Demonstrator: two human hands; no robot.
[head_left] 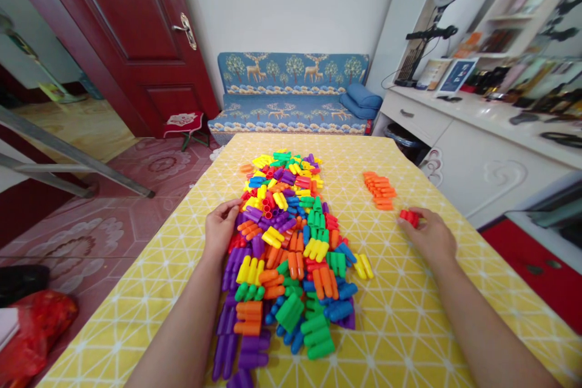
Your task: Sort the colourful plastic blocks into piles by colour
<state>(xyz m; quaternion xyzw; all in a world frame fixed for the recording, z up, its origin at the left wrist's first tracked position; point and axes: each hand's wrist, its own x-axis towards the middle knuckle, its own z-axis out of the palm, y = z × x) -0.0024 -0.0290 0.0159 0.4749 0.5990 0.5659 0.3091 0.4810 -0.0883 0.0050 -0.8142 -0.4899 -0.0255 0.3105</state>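
Note:
A long heap of bright plastic building pieces (293,254), shaped like joined round-ended tubes in purple, green, orange, yellow, blue and red, lies down the middle of the table. At the heap's left edge, my left hand (220,227) has its fingers bent together against the pieces; what they hold, if anything, is hidden. On the right side, my right hand (431,239) grips a red building piece (410,217) between thumb and fingers, apart from the heap. Just beyond it sits a small group of orange building pieces (379,190), set close together in a row.
A yellow tablecloth (400,315) with white lines covers the table. Behind the table is a blue patterned sofa (291,106). A white dresser (491,145) stands at the right, a dark red door (131,18) and a small stool (184,124) at the left.

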